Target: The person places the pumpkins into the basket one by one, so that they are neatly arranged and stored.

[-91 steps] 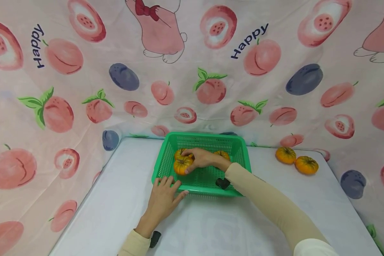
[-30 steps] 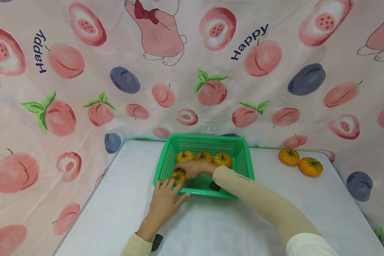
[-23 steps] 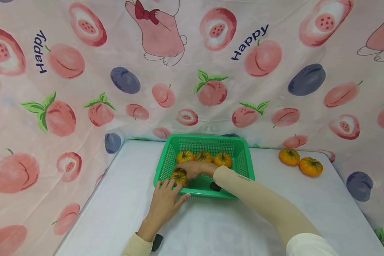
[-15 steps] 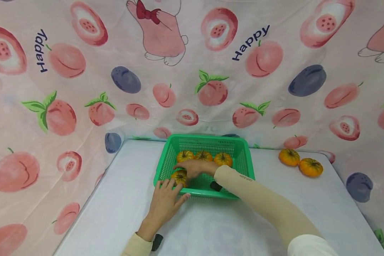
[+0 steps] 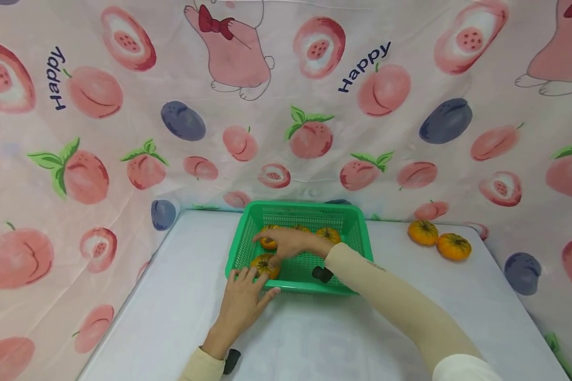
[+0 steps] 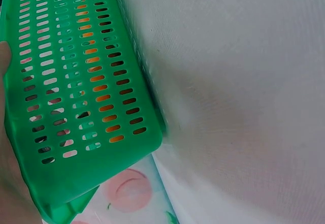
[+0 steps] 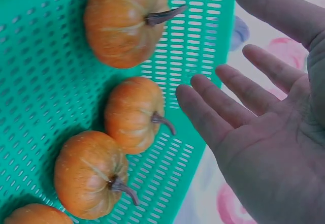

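Note:
A green plastic basket (image 5: 305, 286) with slotted walls sits on the table and holds several small orange pumpkins. One pumpkin (image 5: 264, 267) lies in the front left corner; another pumpkin (image 5: 328, 235) is at the back right. Over the basket's left half is my right hand (image 5: 288, 244), fingers extended and holding nothing, partly hiding the back row. The right wrist view shows that palm bare, beside a pumpkin (image 7: 126, 21) with a brown stem. My left hand (image 5: 243, 299) rests on the front left rim, its fingers over the edge and thumb spread along the front.
Two more pumpkins, a left one (image 5: 422, 233) and a right one (image 5: 454, 246), lie at the back right of the white table (image 5: 343, 338). A peach-print cloth (image 5: 267, 116) hangs behind and along the sides. Small dark objects show at both wrists.
My right hand held a pumpkin over the basket's left side, then lowered it into the front left corner. Now it has let go and risen slightly. My left hand has stayed on the rim.

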Tool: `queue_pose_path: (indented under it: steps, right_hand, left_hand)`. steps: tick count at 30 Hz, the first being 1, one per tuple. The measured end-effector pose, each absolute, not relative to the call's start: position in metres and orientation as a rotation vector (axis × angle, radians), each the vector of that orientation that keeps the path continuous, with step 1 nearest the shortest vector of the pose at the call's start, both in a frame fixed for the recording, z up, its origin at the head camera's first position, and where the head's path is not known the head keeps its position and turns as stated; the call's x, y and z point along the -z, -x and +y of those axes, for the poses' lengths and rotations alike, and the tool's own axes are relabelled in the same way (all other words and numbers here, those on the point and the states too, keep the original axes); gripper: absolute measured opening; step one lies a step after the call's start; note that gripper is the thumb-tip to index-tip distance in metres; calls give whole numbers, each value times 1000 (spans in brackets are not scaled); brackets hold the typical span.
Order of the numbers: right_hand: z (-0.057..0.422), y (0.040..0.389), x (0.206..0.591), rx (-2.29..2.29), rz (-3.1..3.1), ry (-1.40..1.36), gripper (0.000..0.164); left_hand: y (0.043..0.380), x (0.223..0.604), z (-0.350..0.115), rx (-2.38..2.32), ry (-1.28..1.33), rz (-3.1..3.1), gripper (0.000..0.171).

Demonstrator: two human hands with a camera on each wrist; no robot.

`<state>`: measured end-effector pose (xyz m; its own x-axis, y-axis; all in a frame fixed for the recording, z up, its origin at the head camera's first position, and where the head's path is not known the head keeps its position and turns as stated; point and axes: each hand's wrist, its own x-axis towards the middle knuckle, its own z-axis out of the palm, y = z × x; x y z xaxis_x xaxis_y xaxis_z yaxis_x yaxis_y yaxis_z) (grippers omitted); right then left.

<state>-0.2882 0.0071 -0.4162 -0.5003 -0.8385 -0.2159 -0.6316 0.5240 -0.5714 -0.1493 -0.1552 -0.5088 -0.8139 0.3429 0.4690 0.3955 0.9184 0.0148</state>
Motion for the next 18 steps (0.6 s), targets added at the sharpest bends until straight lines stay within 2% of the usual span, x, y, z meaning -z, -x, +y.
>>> queue_pose_path:
  steps: [11, 18]
  right_hand:
    - [24, 281, 399, 951, 2171, 1130, 73]
    - [33, 274, 393, 1022, 2193, 1155, 71]
  left_hand:
    - [149, 507, -154, 205, 523, -2651, 32]
    - [150, 507, -154, 198, 524, -2651, 33]
